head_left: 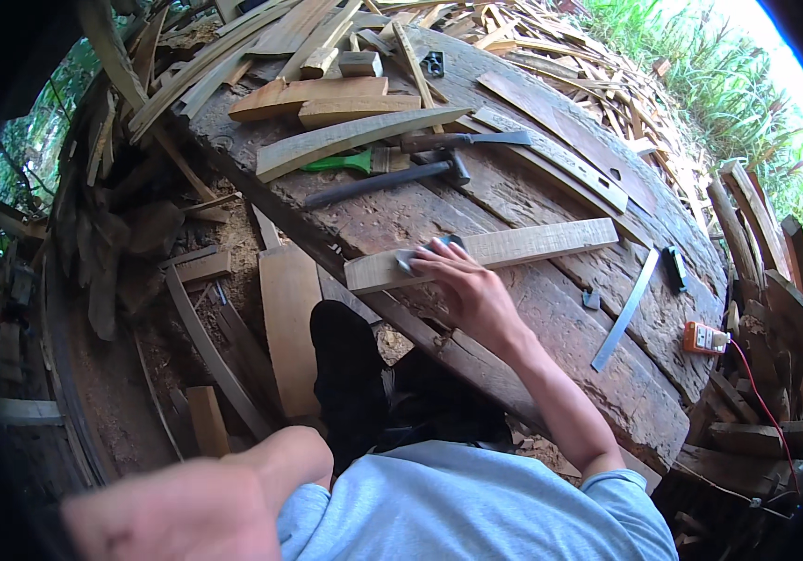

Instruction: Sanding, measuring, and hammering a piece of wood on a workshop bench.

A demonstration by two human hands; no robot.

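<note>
A long, pale wooden piece (542,245) lies across the rough workbench (514,327), its left end at the near edge. Over that left part, my right hand (462,285) is closed on a small grey and dark object (408,262). Fingers hide most of this object, and its kind is unclear. It is pressed against the top of the wood. My left hand (177,514) is raised close to the camera at the lower left, away from the bench. Blur and the picture's edge hide its fingers.
Beyond the wood lie a hammer (387,183), a wood-handled chisel (467,140), a green-handled brush (341,163) and several wood blocks (327,98). A metal ruler (626,310) and an orange socket box (703,338) with a red wire are at right. Offcuts (551,79) surround the bench.
</note>
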